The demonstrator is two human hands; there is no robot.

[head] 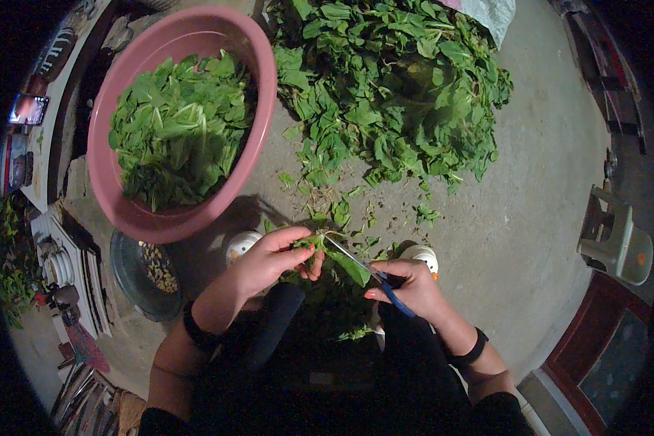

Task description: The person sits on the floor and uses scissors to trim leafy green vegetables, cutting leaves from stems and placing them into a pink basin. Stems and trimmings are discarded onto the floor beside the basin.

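Between the fingers of my left hand (277, 255) is a leafy green plant (350, 267), its root end turned up and away from me. My right hand (406, 283) grips blue-handled scissors (395, 301), whose metal blades reach to the plant's root end near my left fingertips. Whether the blades have closed on the root cannot be told. Beyond my hands a large heap of leafy greens (381, 98) lies on the concrete floor. To the left, a pink plastic basin (264, 120) holds a mound of greens (180, 131). More greens (354, 332) sit in shadow between my legs.
Root trimmings (327, 197) and loose leaves litter the concrete floor (539, 163). A dark round basin (125, 272) with small pale pieces stands at left. A plastic stool (613, 240) is at right. White slippers (422, 255) are on my feet. A lit phone (29, 109) stands at far left.
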